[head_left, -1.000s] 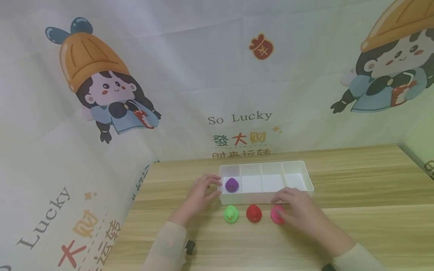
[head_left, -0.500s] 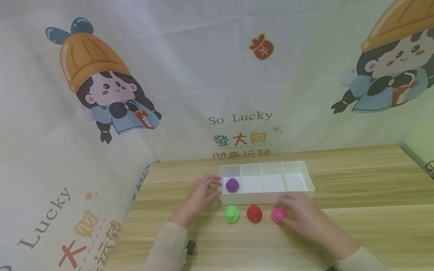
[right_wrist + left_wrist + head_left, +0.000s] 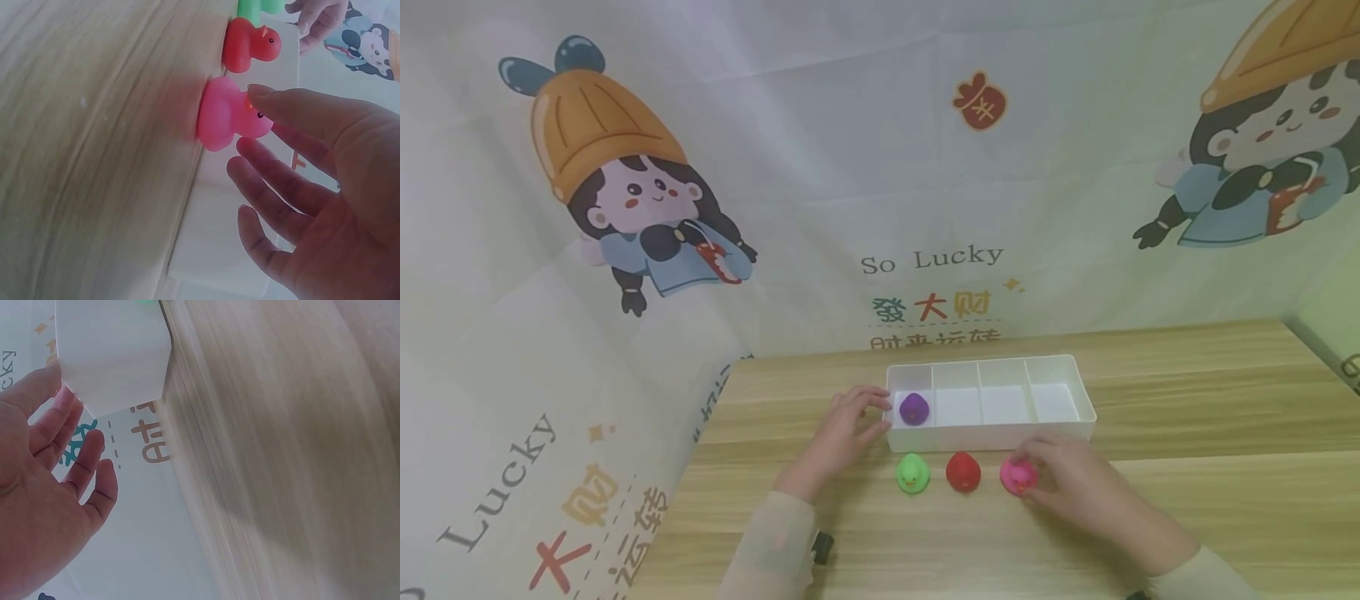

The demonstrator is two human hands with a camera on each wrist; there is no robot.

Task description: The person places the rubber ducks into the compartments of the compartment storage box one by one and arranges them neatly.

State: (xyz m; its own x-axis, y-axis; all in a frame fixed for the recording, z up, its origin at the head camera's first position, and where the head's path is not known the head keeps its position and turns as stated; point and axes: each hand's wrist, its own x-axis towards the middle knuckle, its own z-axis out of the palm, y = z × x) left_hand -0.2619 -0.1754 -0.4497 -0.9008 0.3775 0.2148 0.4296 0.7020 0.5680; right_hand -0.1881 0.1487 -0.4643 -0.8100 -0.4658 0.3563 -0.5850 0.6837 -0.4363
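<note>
A pink rubber duck (image 3: 1018, 476) stands on the table in front of the divided white tray (image 3: 988, 439), its beak toward the head camera. My right hand (image 3: 1075, 479) holds its head between thumb and index finger; the other fingers curve loosely beside it in the right wrist view. To its left stand a red rubber duck (image 3: 963, 472) and a green rubber duck (image 3: 913, 473). A purple rubber duck (image 3: 914, 409) sits in the tray's leftmost compartment. My left hand (image 3: 846, 429) touches the tray's left end with loosely bent fingers.
The wooden table (image 3: 940, 546) reaches back to a printed cloth (image 3: 820, 167) with cartoon figures and lettering. The tray's other compartments lie right of the purple duck. A small black clip-like piece (image 3: 823, 547) shows at the left sleeve.
My right hand has come down and toward the camera around the pink duck. The duck has turned, its face now showing to the head camera. The left hand and tray stay put.
</note>
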